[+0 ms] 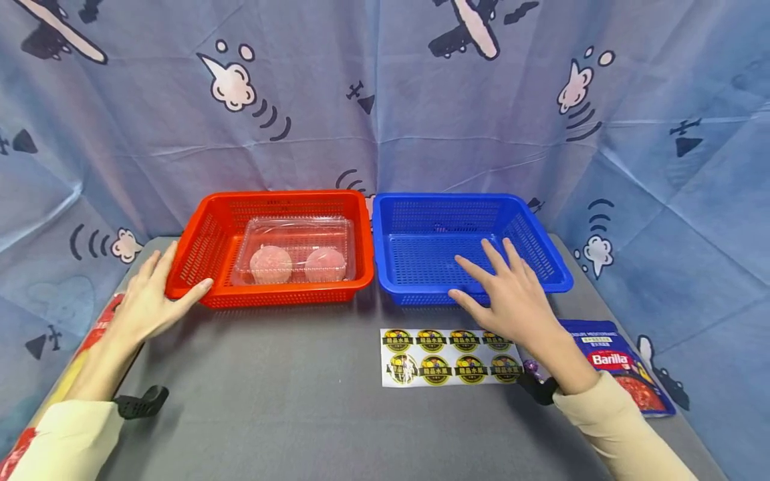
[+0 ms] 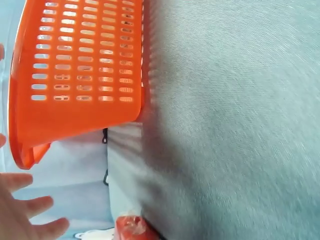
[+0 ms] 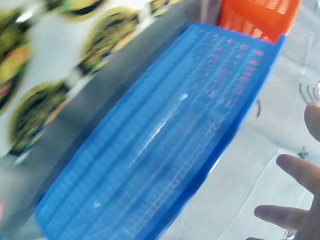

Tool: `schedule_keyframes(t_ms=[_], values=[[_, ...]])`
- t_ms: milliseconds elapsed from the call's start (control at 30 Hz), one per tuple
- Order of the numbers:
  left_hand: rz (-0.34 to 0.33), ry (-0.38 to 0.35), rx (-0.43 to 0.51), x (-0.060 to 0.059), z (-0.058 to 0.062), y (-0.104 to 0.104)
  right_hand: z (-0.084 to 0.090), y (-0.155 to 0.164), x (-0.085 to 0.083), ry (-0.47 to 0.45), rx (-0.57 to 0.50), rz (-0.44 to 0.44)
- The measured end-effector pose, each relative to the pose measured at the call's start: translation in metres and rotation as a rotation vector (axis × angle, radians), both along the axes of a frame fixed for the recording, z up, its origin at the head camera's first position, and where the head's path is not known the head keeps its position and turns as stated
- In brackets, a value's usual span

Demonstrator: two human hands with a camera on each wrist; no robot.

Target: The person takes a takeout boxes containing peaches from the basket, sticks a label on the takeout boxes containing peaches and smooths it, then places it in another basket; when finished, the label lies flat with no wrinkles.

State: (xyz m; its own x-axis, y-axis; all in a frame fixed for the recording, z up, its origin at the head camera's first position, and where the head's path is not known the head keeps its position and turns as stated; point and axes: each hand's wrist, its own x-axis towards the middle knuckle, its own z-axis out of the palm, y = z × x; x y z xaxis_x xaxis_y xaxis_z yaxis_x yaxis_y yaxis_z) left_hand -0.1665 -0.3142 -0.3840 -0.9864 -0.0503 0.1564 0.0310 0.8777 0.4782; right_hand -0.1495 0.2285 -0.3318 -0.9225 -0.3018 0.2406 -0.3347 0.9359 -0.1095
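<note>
Clear plastic is seen in the head view: a tray (image 1: 301, 234) holding two pink balls (image 1: 271, 264), set inside the red basket (image 1: 283, 294). At that basket's left end the left hand (image 1: 147, 294) is spread, with nothing grasped; whether the rim is touched cannot be told. The right hand (image 1: 511, 297), likewise splayed and empty, is held over the front of the blue basket (image 1: 415, 260). The step in hand is judged to be a reach or a pause; for any grip, the fingers would have to be closed. Near the right hand, round stickers on a white sheet (image 1: 452, 354) are lettered 精品水果, and "Barilla" can be read on a blue packet (image 1: 613, 364). In the left wrist view, loosely spread fingers are shown by the red basket's end. In the right wrist view, spread fingers are shown apart from the blue basket, and the sticker lettering is blurred.
</note>
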Motion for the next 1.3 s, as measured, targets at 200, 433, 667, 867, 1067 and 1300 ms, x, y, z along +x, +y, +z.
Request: schedule_keyframes(t_ms=[200, 433, 667, 867, 1067, 1300], values=[[-0.047, -0.007, 0.096, -0.014, -0.005, 0.001, 0.005, -0.040, -0.016, -0.024, -0.064, 0.046], [-0.009, -0.070, 0.120, -0.020, -0.004, 0.004, 0.012, -0.075, -0.025, -0.039, -0.105, 0.099], [-0.007, -0.105, 0.110, -0.024, -0.002, 0.001, 0.011, -0.107, -0.035, -0.102, -0.190, 0.115], [-0.018, -0.154, 0.089, -0.025, -0.001, -0.001, 0.004, -0.140, -0.051, -0.169, -0.314, 0.161], [-0.039, -0.185, 0.102, -0.024, 0.000, -0.003, -0.004, -0.173, -0.067, -0.252, -0.415, 0.198], [-0.043, -0.216, 0.108, -0.024, 0.001, -0.004, -0.013, -0.199, -0.085, -0.348, -0.490, 0.217]])
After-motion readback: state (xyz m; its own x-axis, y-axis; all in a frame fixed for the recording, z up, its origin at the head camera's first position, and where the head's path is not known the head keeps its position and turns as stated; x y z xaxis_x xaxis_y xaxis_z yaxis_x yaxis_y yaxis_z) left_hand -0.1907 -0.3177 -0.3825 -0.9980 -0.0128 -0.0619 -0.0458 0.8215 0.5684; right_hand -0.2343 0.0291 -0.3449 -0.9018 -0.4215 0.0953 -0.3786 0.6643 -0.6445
